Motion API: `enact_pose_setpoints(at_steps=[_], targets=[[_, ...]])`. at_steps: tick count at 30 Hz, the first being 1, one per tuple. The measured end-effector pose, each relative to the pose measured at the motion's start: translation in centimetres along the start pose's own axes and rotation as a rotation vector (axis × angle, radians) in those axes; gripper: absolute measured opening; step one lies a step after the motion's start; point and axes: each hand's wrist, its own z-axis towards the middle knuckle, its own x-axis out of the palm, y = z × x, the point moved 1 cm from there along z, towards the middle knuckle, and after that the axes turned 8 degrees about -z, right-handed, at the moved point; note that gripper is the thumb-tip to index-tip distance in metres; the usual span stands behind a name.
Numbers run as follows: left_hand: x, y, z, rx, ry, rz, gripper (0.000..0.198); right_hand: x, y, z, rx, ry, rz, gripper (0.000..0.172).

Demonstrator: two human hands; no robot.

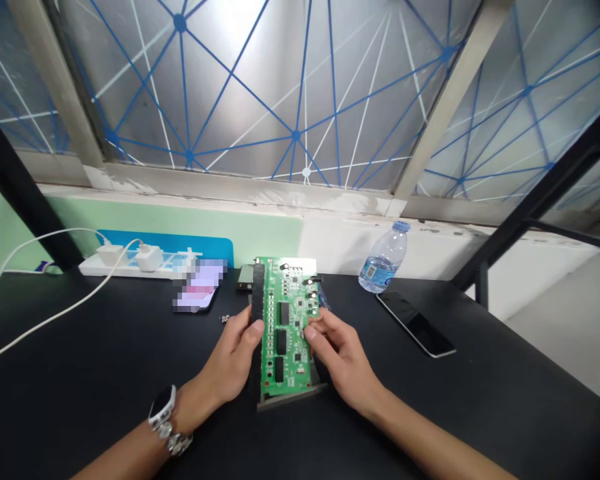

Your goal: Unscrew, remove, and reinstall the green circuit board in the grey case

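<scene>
A green circuit board (291, 340) with black components is held upright over the black table, a dark strip along its left side and a dark plate edge under its bottom end. My left hand (233, 357) grips the left side, thumb on the dark strip (258, 293). On the right side, my right hand (343, 353) pinches the board's edge between thumb and fingers. A watch and a bracelet are on my left wrist. Behind the board, a small grey-green item (245, 277) shows in part.
Black table (105, 393); a power strip (135, 261) with white cables and a phone (201, 287) at back left; tiny metal parts (225, 319) left of the board; a water bottle (383, 259) and a dark phone (416, 325) at right. Windows rise behind.
</scene>
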Motion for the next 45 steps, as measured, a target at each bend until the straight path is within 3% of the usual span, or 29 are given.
enact_pose_setpoints(at_steps=[8,10,13,17,23,29,40,45], targets=[[-0.3,-0.5,0.6,-0.037,0.025,0.329,0.041,0.8,0.4,-1.4,-0.139,-0.108,0.036,0.005],[-0.1,-0.5,0.5,-0.049,0.006,0.345,0.039,0.9,0.8,-1.6,-0.248,-0.092,0.008,0.018],[0.1,-0.4,0.4,-0.089,-0.048,0.379,0.036,1.0,1.4,-1.8,-0.406,-0.01,-0.029,0.052],[0.4,-0.5,0.3,-0.119,-0.013,0.326,0.033,1.3,1.6,-2.2,-0.51,0.108,-0.015,0.078],[0.6,-0.9,0.3,-0.104,0.001,0.275,0.035,1.7,0.2,-3.4,-0.417,0.192,-0.144,0.096],[0.6,-1.2,0.5,-0.116,0.044,0.229,0.037,1.7,-0.1,-3.6,-0.389,0.186,-0.224,0.094],[0.1,0.0,0.4,-0.1,-0.008,0.222,0.033,1.5,0.5,-3.7,-0.383,0.178,-0.29,0.096],[-0.3,-0.1,0.7,-0.054,0.011,0.15,0.025,1.6,0.4,-3.4,-0.37,0.186,-0.278,0.088]])
